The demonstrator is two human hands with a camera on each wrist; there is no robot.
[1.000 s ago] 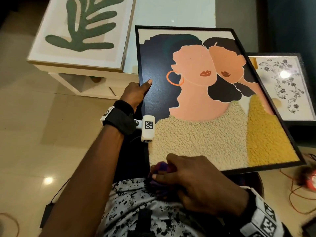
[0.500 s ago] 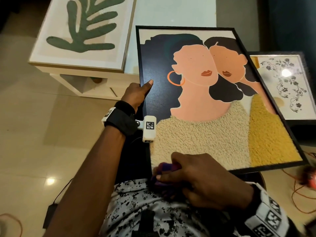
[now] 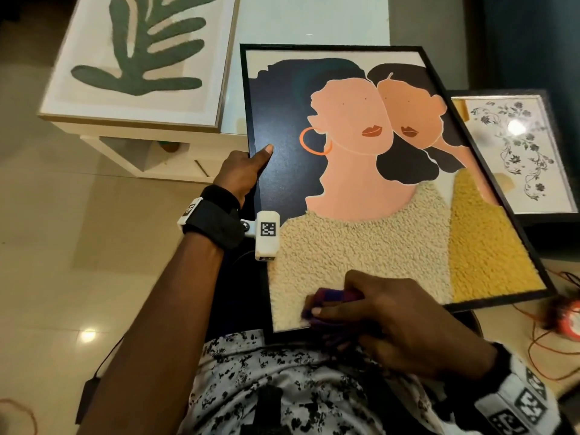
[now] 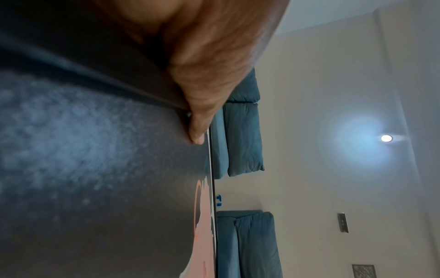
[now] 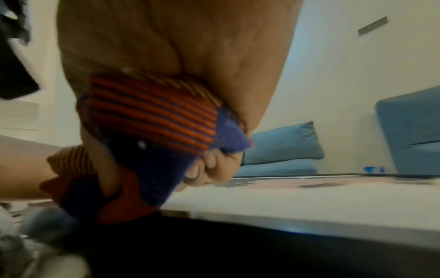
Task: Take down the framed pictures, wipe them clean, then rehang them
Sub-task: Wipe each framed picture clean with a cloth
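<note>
Black-framed portrait propped on lap, top against white table. Left hand clamped on left frame edge, thumb on glazing. Right hand bunched round striped cloth at bottom corner. Probably stiff, light, slick-faced, fragile; best held by edges.

Left hand gripping, thumb extended; right hand with fingers curled tight.

Glossy beige tile floor, white side table, blue sofa cushions, ceiling spotlight.
</note>
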